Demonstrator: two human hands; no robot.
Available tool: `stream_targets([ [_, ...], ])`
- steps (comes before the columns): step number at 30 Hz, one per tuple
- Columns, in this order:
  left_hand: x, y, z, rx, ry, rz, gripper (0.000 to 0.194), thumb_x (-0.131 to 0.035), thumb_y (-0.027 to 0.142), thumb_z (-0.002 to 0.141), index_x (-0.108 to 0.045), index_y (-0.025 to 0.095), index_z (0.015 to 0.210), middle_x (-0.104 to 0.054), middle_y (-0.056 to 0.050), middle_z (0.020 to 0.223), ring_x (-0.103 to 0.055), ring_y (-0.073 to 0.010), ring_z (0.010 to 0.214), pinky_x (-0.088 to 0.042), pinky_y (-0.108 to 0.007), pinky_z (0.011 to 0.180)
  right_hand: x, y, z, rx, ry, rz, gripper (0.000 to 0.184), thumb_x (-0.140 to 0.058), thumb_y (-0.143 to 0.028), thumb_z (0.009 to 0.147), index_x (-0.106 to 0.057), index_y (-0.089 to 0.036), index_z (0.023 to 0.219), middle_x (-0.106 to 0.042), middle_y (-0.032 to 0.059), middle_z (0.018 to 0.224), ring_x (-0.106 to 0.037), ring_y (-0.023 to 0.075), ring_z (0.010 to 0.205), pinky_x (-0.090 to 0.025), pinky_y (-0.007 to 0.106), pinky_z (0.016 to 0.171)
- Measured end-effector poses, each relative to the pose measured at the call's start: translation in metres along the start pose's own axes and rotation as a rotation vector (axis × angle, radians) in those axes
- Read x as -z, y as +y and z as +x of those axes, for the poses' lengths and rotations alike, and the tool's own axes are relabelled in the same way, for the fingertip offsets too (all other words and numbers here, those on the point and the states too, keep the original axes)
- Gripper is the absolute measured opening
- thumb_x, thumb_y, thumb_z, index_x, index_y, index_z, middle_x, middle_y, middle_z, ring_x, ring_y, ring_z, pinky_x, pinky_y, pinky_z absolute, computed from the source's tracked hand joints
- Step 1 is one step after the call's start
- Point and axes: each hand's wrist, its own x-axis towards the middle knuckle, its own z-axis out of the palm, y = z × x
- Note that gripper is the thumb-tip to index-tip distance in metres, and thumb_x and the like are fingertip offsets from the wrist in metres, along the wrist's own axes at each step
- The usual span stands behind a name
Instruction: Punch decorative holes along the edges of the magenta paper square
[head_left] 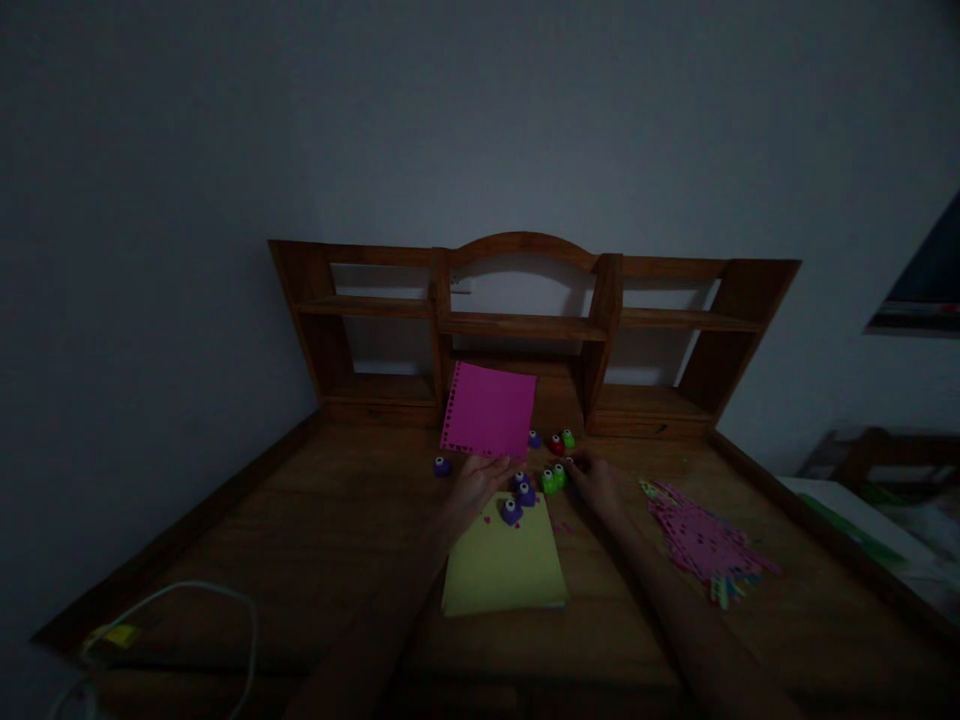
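Observation:
My left hand [480, 485] is closed on the lower edge of a bright pink sheet of paper [491, 410], holding it up. Small punched holes run down the sheet's left side and along its bottom. My right hand [594, 482] has its fingers around a small craft punch [569, 462]; only its pale button shows, so its colour is hidden. Just left of it stand two green punches [553, 479]. Several purple punches [512, 511] sit at the top of a stack of yellow paper [506, 565], with tiny pink cut-outs scattered around them.
Behind stand a red punch [556, 444], another green punch [568, 438] and a purple punch [534, 438]. One more purple punch [442, 466] is left. A pile of pink paper strips [705, 540] lies right. A wooden shelf [521, 325] backs the desk; a white cable [187, 585] loops front left.

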Motion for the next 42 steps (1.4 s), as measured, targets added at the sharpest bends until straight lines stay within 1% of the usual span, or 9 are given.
stream_targets([
  [4, 0.002, -0.002, 0.001, -0.020, -0.002, -0.014, 0.035, -0.084, 0.020, 0.066, -0.066, 0.015, 0.096, -0.072, -0.009, 0.097, -0.068, -0.0245, 0.098, -0.048, -0.046, 0.102, 0.002, -0.008, -0.003, 0.042, 0.010, -0.016, 0.029, -0.059, -0.044, 0.083, -0.073, -0.020, 0.094, -0.073, 0.0104, 0.084, -0.065, 0.0272, 0.078, -0.045, 0.034, 0.071],
  [10, 0.000, 0.001, -0.002, -0.022, -0.021, 0.007, 0.039, -0.083, 0.021, 0.068, -0.065, 0.016, 0.101, -0.071, -0.011, 0.106, -0.066, -0.0272, 0.106, -0.047, -0.047, 0.103, 0.001, -0.012, -0.001, 0.216, -0.062, -0.251, 0.027, -0.055, -0.027, 0.084, -0.072, -0.019, 0.102, -0.069, 0.0120, 0.106, -0.059, 0.0274, 0.101, -0.041, 0.036, 0.090],
  [14, 0.002, 0.000, -0.001, -0.023, 0.022, 0.014, 0.038, -0.084, 0.021, 0.067, -0.066, 0.016, 0.099, -0.072, -0.009, 0.101, -0.067, -0.0263, 0.102, -0.048, -0.046, 0.102, -0.001, -0.005, -0.002, 0.269, -0.118, -0.337, 0.038, -0.058, -0.019, 0.077, -0.070, -0.021, 0.113, -0.063, 0.0115, 0.119, -0.053, 0.0286, 0.112, -0.037, 0.038, 0.097],
  [17, 0.003, -0.001, 0.001, -0.025, 0.027, 0.009, 0.036, -0.084, 0.020, 0.067, -0.065, 0.016, 0.098, -0.072, -0.007, 0.098, -0.068, -0.0245, 0.098, -0.049, -0.046, 0.101, -0.002, -0.002, -0.004, 0.290, -0.158, -0.353, 0.044, -0.059, -0.019, 0.076, -0.067, -0.022, 0.119, -0.060, 0.0116, 0.125, -0.051, 0.0291, 0.116, -0.035, 0.040, 0.099],
  [23, 0.003, 0.000, 0.002, -0.014, 0.030, 0.002, 0.033, -0.083, 0.020, 0.068, -0.064, 0.015, 0.095, -0.072, -0.007, 0.095, -0.069, -0.0245, 0.096, -0.051, -0.045, 0.098, -0.004, -0.006, -0.006, 0.299, -0.170, -0.370, 0.034, -0.058, -0.020, 0.078, -0.070, -0.021, 0.109, -0.061, 0.0111, 0.122, -0.050, 0.0300, 0.117, -0.034, 0.041, 0.100],
  [26, 0.002, 0.001, 0.002, 0.007, 0.038, 0.021, 0.030, -0.083, 0.021, 0.067, -0.064, 0.015, 0.090, -0.073, -0.008, 0.093, -0.069, -0.0247, 0.094, -0.050, -0.045, 0.098, -0.006, -0.006, -0.007, 0.315, -0.179, -0.372, 0.044, -0.059, -0.022, 0.077, -0.063, -0.020, 0.122, -0.057, 0.0128, 0.129, -0.048, 0.0315, 0.119, -0.033, 0.044, 0.101],
  [30, 0.001, 0.002, 0.001, -0.011, 0.027, 0.029, 0.030, -0.083, 0.022, 0.068, -0.065, 0.013, 0.091, -0.072, -0.009, 0.093, -0.069, -0.0248, 0.094, -0.051, -0.046, 0.097, -0.008, -0.005, -0.008, 0.375, -0.218, -0.370, 0.058, -0.058, -0.015, 0.074, -0.056, -0.026, 0.131, -0.053, 0.0106, 0.135, -0.044, 0.0312, 0.124, -0.030, 0.046, 0.103],
  [35, 0.001, 0.003, 0.000, -0.007, 0.021, 0.058, 0.030, -0.080, 0.024, 0.072, -0.064, 0.013, 0.095, -0.072, -0.010, 0.096, -0.069, -0.0263, 0.096, -0.052, -0.046, 0.096, -0.007, -0.008, -0.008, 0.377, -0.211, -0.363, 0.049, -0.060, -0.019, 0.076, -0.058, -0.023, 0.126, -0.054, 0.0123, 0.132, -0.044, 0.0317, 0.124, -0.028, 0.048, 0.104],
  [42, -0.002, 0.004, -0.002, 0.002, 0.112, 0.159, 0.041, -0.079, 0.032, 0.073, -0.061, 0.014, 0.106, -0.072, -0.011, 0.098, -0.071, -0.0271, 0.089, -0.058, -0.044, 0.083, -0.006, -0.010, -0.007, 0.372, -0.204, -0.310, 0.035, -0.059, -0.021, 0.081, -0.058, -0.021, 0.116, -0.062, 0.0123, 0.121, -0.050, 0.0297, 0.117, -0.032, 0.045, 0.100],
])
